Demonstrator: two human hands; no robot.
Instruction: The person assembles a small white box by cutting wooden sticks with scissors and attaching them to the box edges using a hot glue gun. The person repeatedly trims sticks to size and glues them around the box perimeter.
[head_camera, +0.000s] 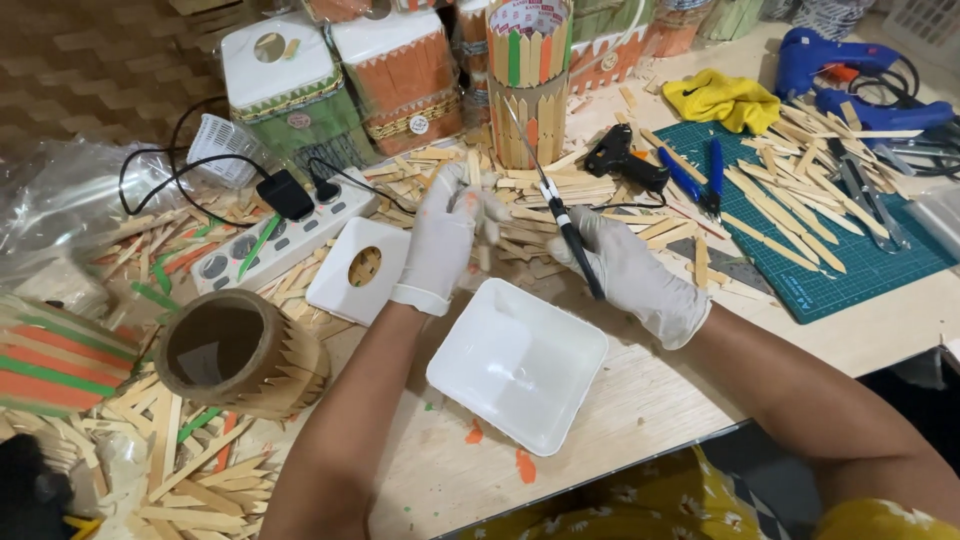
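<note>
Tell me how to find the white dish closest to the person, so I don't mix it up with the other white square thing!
Start at the wooden table and find the two gloved hands, left hand and right hand. Just below them, nearest the person, lies the white square dish. It is hollow and plain inside, while the white square lid to its left has a round hole in the middle.

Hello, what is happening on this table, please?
A person in white gloves works at a wooden table strewn with flat wooden sticks. The left hand pinches a small stick piece; the right hand holds a thin black-handled tool. A white square tray lies just below the hands.
</note>
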